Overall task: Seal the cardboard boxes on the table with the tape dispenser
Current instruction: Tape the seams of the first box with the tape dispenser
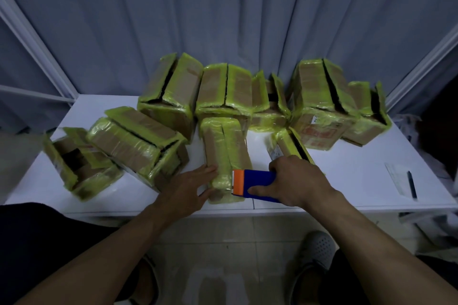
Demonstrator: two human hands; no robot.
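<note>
- Right grip is closed around the blue tape dispenser. Its orange front seems to touch the near end of the narrow box, which lies at 6 o'clock on the desk.
- Left grip holds nothing. Its fingers lie straight against the 9 o'clock side of this box and steady it.
- To do this step well, I think the dispenser should be pressed down firmly and drawn along the middle seam toward 12 o'clock in one straight line, with the left grip holding the box against sliding.
- Around it, other boxes stand from 9 to 2 o'clock, several with flaps open.
- The tape roll is hidden behind the right grip. I cannot tell if tape already sticks to the box — yellow-green film covers everything, so the seam is difficult to see.
</note>
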